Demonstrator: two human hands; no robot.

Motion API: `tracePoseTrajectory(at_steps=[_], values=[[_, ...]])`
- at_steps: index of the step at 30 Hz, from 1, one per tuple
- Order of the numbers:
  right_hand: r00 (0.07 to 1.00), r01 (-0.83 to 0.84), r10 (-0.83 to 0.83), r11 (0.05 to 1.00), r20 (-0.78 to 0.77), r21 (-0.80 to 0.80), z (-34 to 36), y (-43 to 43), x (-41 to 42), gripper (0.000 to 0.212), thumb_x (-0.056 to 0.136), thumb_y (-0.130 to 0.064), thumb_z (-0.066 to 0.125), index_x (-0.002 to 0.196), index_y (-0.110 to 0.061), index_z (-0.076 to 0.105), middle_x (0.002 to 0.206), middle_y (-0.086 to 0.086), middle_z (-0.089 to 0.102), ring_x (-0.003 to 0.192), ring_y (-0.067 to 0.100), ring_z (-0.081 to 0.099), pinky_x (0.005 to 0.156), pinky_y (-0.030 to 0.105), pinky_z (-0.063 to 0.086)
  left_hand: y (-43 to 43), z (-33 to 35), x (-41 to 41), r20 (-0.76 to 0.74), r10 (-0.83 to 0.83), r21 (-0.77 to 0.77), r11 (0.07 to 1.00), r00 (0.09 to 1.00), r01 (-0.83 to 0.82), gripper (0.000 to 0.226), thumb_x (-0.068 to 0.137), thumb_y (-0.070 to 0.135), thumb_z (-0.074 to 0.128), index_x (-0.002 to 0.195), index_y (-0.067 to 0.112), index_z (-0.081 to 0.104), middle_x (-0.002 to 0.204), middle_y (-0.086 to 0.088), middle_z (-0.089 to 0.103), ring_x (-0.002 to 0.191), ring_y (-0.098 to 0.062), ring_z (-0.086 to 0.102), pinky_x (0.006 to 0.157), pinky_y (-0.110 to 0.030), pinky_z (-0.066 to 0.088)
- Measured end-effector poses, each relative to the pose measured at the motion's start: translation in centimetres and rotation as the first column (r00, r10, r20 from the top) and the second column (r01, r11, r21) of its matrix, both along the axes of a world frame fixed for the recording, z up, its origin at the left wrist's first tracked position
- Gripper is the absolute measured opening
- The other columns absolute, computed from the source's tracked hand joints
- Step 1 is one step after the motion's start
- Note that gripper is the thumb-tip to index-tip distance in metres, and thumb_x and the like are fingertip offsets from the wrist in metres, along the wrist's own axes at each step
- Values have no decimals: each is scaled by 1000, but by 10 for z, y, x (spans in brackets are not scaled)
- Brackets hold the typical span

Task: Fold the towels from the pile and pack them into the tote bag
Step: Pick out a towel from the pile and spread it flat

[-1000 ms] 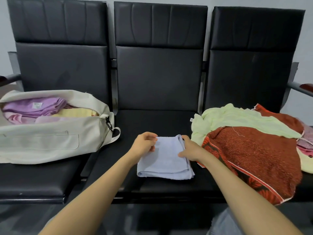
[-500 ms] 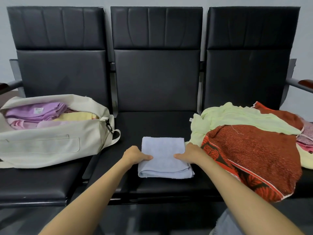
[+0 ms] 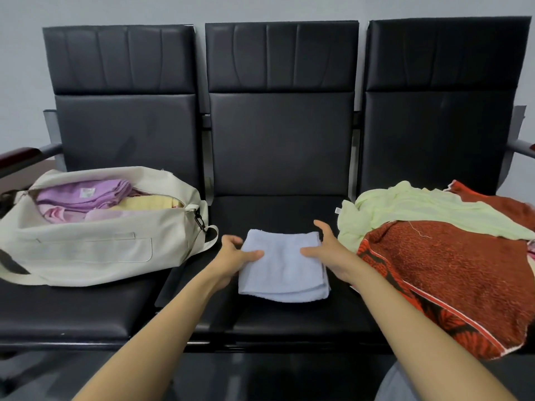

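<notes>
Though bearing small white tags, showing no readable writing: purple towel [image 3: 81,192] in the tote bag [image 3: 86,250], green towel [image 3: 419,209] on the pile [image 3: 448,273]. Pinching the left edge of the folded blue towel [image 3: 283,267], left hand [image 3: 234,256] grip clenched on it; framing the right edge, right hand [image 3: 333,256] grip released, thumb on top. Lying on the middle seat [image 3: 275,209], between bag and pile.

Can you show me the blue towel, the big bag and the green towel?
folded light blue towel [image 3: 285,270], head view, middle of its top layer
cream tote bag [image 3: 95,250], head view, its front wall
light green towel [image 3: 419,209], head view, its crumpled middle
</notes>
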State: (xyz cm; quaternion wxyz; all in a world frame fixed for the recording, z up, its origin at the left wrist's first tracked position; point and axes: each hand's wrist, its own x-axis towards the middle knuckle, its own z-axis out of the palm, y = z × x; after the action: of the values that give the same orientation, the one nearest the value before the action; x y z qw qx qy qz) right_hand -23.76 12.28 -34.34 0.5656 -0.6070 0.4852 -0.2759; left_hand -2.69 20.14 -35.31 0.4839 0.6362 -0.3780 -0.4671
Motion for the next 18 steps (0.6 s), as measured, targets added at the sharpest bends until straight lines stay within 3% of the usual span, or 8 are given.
tracePoseTrajectory(at_steps=[3,5,7,9,12,15,18], values=[[949,6,-48,991,311,133,13,-3,-7,64,91,2,57,142,-32,38,132,9,54,110,22,60,81,32,52,7,14,14,-240,-89,-103,993,967,66,48,86,4,67,128,22,52,120,-11,61,102,-24,65,83,-33,55],[916,-27,-46,984,398,176,16,-6,-11,58,91,6,55,136,-30,49,130,12,56,113,26,60,86,36,52,11,19,22,-218,-176,-131,980,960,150,48,84,1,67,124,26,60,126,-12,60,110,-25,63,82,-31,55],[920,-39,-18,989,391,139,18,-7,-13,58,86,9,59,130,-29,56,132,11,54,117,27,57,91,38,51,14,21,26,-110,-201,-133,973,973,186,59,79,-5,70,126,28,58,126,-10,58,111,-24,61,80,-26,55],[939,-59,42,997,341,41,20,-4,-12,59,80,12,64,120,-31,62,133,5,49,121,23,52,92,32,50,15,19,26,140,-174,-129,973,975,192,70,75,-3,74,132,31,51,128,-5,53,112,-20,57,85,-27,54],[969,-120,135,989,206,-87,21,1,-9,55,76,12,68,116,-26,66,127,0,56,115,17,55,87,24,51,15,14,25,527,-56,-139,979,848,151,75,75,13,78,138,34,43,127,1,48,114,-17,50,94,-29,46],[978,-205,195,956,-67,-209,16,3,-3,57,68,-1,81,118,-23,65,127,-3,53,119,17,50,96,31,48,17,14,19,657,52,-214,970,752,119,70,77,16,75,139,29,43,115,1,48,105,-14,47,81,-16,37],[930,-245,119,906,-346,-346,16,6,1,62,70,-9,81,126,-24,59,128,-5,35,113,11,41,89,22,38,18,14,18,727,76,-233,962,682,140,63,80,17,72,136,26,45,108,2,46,97,-9,44,72,-8,35]])
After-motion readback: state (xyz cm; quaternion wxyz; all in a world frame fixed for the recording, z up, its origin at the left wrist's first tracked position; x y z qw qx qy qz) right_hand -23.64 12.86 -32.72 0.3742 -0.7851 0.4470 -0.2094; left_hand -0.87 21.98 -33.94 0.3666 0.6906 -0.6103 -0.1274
